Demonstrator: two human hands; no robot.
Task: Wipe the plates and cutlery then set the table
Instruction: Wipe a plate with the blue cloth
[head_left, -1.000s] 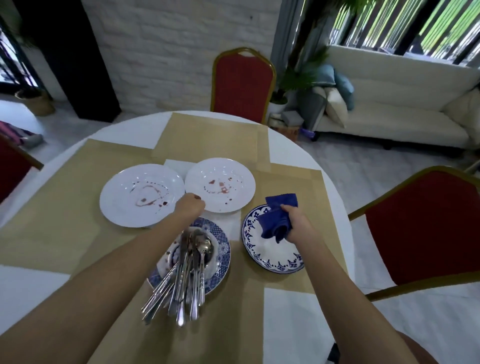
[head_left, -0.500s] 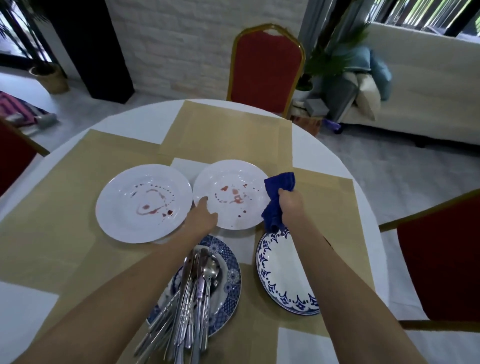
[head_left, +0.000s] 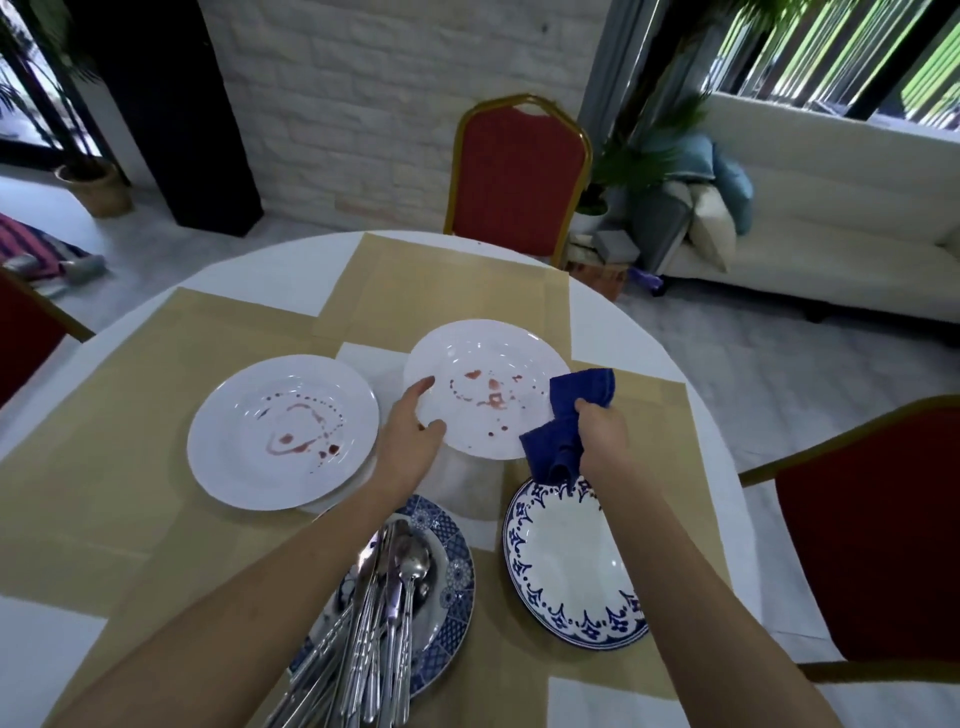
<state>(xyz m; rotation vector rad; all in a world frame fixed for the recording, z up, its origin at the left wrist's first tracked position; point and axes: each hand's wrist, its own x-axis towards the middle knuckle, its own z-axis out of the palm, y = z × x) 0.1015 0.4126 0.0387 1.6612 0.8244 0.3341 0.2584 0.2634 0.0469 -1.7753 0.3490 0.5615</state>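
Cutlery (head_left: 395, 597) fills patterned plate (head_left: 458, 587); left hand (head_left: 410, 439) grips stained plate (head_left: 483, 384), right hand (head_left: 602, 436) clutches cloth (head_left: 563, 434).

Glossy ceramic plates (head_left: 483, 387), shiny metal cutlery (head_left: 384, 613), soft blue cloth (head_left: 566, 431).

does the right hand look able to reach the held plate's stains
Probably yes: the left hand holds the stained white plate by its rim, face uncovered, and the right hand holds the blue cloth beside it.

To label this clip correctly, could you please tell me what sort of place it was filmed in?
Probably a dining corner of a home or lounge: a round table being laid, a red banquet chair pulled up to it, and a cream sofa under the windows.
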